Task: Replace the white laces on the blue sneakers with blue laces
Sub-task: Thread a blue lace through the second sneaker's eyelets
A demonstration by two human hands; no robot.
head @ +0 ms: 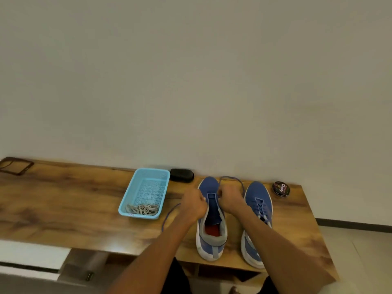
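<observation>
Two blue knit sneakers with white soles stand side by side on the wood-grain tabletop (63,198), toes toward the wall, in the single head view. The right-hand sneaker (257,211) already carries a blue lace through its eyelets. The left-hand sneaker (210,217) is the one in work: its tongue lies bare and its grey padded collar gapes over a red insole.

The left hand (194,203) is curled at that shoe's left eyelet row, and a thin blue lace (169,215) trails from it across the wood toward the near edge. The right hand (228,198) is curled at the right row, with the lace's other half looping out (233,178) past the toe. Both appear to pinch the lace, though the fingertips themselves are hidden.

My judgement is that lacing has only started at the lowest eyelets. To do it well, even out the two tails before crossing, keep the flat cord untwisted, and feed each tip from the same side of the eyelet every time; steadying the soft, yielding upper helps the tip find the hole.

Removed white laces (143,209) lie in a limp tangle at the near end of a light blue perforated plastic basket (148,172). Behind it sits a black oblong brush-like object (182,175), and a round dark tin of polish (281,188) rests beyond the right-hand sneaker.
</observation>
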